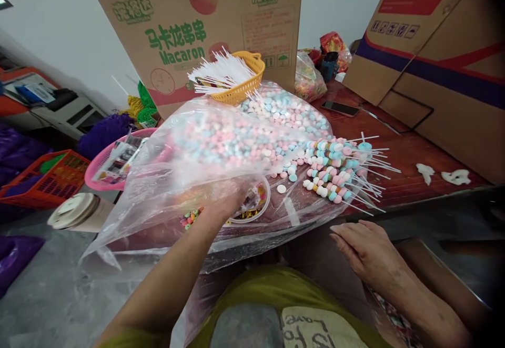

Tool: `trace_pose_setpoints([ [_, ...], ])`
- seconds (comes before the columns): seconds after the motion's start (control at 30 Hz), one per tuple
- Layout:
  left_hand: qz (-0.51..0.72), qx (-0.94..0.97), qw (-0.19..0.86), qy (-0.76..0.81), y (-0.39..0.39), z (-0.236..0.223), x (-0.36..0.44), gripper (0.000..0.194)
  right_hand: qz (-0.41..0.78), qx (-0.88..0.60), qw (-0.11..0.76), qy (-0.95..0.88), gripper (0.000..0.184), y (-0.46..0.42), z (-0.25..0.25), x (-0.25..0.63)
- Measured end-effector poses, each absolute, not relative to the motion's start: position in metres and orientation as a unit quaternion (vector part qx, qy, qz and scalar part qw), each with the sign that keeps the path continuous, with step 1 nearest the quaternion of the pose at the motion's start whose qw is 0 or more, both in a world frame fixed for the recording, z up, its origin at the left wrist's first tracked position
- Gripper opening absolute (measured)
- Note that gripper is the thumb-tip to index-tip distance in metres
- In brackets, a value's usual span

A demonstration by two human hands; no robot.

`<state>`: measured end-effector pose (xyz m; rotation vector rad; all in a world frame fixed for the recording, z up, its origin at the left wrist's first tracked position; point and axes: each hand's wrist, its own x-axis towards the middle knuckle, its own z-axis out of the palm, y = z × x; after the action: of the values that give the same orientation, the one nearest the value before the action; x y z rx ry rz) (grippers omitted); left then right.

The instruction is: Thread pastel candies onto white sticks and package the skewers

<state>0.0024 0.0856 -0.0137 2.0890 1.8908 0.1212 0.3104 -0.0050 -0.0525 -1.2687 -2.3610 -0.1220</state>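
Note:
My left hand (231, 194) reaches under the clear plastic bag (158, 195), at the left rim of a round clear tub (267, 200) with small wrapped pieces inside. Plastic and blur hide its fingers. My right hand (365, 245) hangs just off the table's front edge, fingers stretched out and nothing in them. Pink, blue and white candies (224, 137) are heaped in the bag, and some lie loose on the plastic. To the right is a pile of candy skewers (335, 169) on white sticks. Small colourful rings (191, 217) sit left of the tub.
A yellow basket (240, 87) of white sticks stands behind the heap, before a tall cardboard box (221, 11). Another carton (442, 69) and a phone (340, 108) are at right. A pink basket (97, 171) and a lidded paper cup (81, 212) stand at left.

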Motion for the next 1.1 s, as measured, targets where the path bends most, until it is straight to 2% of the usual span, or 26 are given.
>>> trace_pose_setpoints([
  [0.07,0.056,0.769,0.111,0.627,0.064,0.0,0.004,0.037,-0.04,-0.461,0.237,-0.854,0.019,-0.003,-0.047,0.304],
  [0.1,0.072,0.805,0.046,0.587,0.053,0.008,0.005,0.039,-0.039,-0.456,0.251,-0.853,0.018,-0.002,-0.042,0.297],
  [0.13,0.084,0.84,0.001,0.537,0.041,0.017,0.007,0.037,-0.035,-0.446,0.274,-0.851,0.018,-0.001,-0.034,0.288],
  [0.2,0.102,0.88,-0.011,0.464,0.02,0.034,0.013,0.025,-0.012,-0.41,0.329,-0.85,0.03,0.002,-0.016,0.264],
  [0.27,0.09,0.895,0.055,0.434,0.004,0.045,0.02,0.02,0.051,-0.359,0.364,-0.858,0.038,0.003,0.0,0.238],
  [0.33,0.088,0.875,0.148,0.452,-0.006,0.047,0.026,0.024,0.14,-0.332,0.371,-0.856,0.022,0.004,0.007,0.218],
  [0.37,0.104,0.853,0.193,0.474,-0.009,0.044,0.028,0.024,0.19,-0.338,0.37,-0.844,0.015,0.004,0.007,0.211],
  [0.43,0.163,0.788,0.275,0.526,-0.012,0.032,0.031,0.016,0.295,-0.383,0.37,-0.793,0.019,0.004,0.001,0.205],
  [0.5,0.22,0.723,0.337,0.562,-0.012,0.016,0.033,0.018,0.381,-0.433,0.37,-0.729,0.023,0.004,-0.01,0.209],
  [0.57,0.26,0.681,0.369,0.577,-0.011,0.004,0.036,0.016,0.429,-0.464,0.375,-0.678,0.025,0.004,-0.019,0.217],
  [0.63,0.281,0.67,0.387,0.569,-0.008,-0.003,0.04,0.015,0.45,-0.478,0.389,-0.646,0.019,0.004,-0.023,0.226],
  [0.77,0.269,0.691,0.434,0.512,-0.001,-0.004,0.045,0.02,0.524,-0.421,0.379,-0.636,0.024,0.005,-0.023,0.233],
  [0.83,0.262,0.696,0.445,0.499,0.001,-0.005,0.047,0.026,0.522,-0.41,0.374,-0.648,0.018,0.006,-0.025,0.232],
  [0.97,0.275,0.689,0.435,0.511,0.002,-0.016,0.051,0.022,0.364,-0.463,0.393,-0.706,0.029,0.005,-0.037,0.227],
  [1.1,0.276,0.721,0.339,0.538,0.0,-0.028,0.054,0.02,0.318,-0.49,0.382,-0.716,0.041,0.008,-0.049,0.231],
])
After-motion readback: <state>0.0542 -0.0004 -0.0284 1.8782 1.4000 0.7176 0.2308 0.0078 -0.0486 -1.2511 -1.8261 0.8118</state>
